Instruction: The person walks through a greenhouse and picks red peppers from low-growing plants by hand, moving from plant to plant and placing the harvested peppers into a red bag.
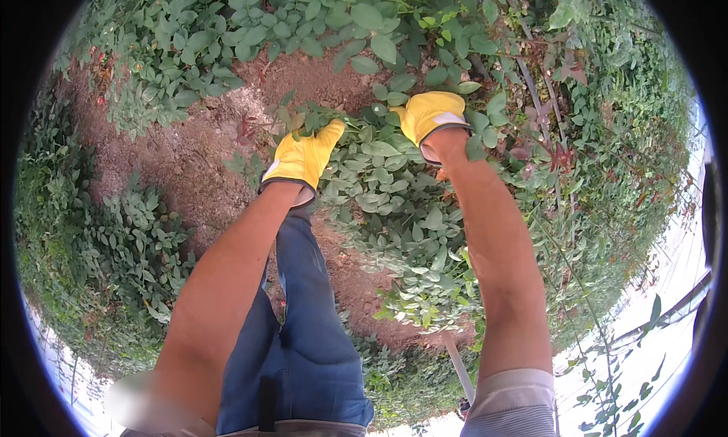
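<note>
Both hands wear yellow work gloves with dark-edged cuffs. My left hand (303, 152) is at the centre left, its thumb pointing up and right, against a leafy green stem (318, 118); its fingertips are partly hidden by leaves. My right hand (433, 115) reaches into foliage at the upper centre right, fingers curled, most of them turned out of sight. Whether it grips a stem cannot be told. Between and below the gloves spreads a bushy plant with oval green leaves (387, 169).
Reddish-brown bare soil (170, 147) runs along the left. Dense bushes (125, 249) stand at the left and more foliage at the top. Thin grey poles or stems (534, 90) slant through the plants at right. A pale post (458, 363) rises near my right arm.
</note>
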### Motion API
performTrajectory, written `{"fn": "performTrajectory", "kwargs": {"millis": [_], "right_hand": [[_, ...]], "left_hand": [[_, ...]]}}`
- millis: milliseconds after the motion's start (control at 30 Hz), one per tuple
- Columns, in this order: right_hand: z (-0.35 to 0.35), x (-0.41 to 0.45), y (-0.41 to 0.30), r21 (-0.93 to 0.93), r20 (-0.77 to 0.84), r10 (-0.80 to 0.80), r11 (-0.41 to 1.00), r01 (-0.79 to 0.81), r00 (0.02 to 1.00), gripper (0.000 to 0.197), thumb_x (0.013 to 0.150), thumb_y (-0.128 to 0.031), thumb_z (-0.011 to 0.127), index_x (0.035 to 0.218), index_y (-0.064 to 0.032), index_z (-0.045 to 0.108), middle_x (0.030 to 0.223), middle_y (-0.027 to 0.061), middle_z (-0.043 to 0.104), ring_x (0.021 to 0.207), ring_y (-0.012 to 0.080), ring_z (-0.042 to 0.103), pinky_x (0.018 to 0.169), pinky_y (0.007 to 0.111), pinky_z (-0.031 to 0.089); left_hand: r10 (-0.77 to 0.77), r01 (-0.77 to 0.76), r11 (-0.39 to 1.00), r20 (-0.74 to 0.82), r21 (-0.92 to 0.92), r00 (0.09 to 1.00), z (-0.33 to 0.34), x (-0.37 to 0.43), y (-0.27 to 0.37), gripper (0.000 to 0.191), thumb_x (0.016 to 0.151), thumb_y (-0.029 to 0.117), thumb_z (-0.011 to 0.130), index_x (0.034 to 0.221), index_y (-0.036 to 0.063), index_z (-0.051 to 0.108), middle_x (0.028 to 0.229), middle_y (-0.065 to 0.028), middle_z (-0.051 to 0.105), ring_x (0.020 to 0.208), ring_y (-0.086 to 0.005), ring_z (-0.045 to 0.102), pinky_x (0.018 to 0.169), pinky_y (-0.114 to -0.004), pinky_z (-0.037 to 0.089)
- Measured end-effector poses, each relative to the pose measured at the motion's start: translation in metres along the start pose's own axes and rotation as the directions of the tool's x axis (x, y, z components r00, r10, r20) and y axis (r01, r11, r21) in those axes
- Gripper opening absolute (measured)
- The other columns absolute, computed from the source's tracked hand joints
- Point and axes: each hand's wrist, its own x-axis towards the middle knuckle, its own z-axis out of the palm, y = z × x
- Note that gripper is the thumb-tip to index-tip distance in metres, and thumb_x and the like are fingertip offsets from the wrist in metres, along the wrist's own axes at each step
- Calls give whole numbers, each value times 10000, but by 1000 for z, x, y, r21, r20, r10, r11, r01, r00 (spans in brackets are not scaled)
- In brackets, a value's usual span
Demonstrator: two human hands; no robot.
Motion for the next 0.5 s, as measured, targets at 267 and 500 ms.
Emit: {"fn": "performTrajectory", "kwargs": {"millis": [267,500], "right_hand": [[-27,-98,-53,553,-635,407,833,19,657,467,932,-146,820,1355,-47,647,1190,174,717,1055,435,661,952,529,535],[-18,-214,-120,787,-355,642,598,-154,679,375,998,-210,793,1321,-39,709,1292,184,716,1166,346,719,937,406,624]], "left_hand": [[-98,85,889,-5,-450,995,-56,-53,-33,512,977,347,804,1377,47,690,1288,-116,777,1184,-233,739,1065,-383,561],[-367,315,857,-56,-408,928,-112,-195,-80,516,1022,342,749,1405,5,671,1390,-183,724,1314,-295,682,1113,-392,529]]}}
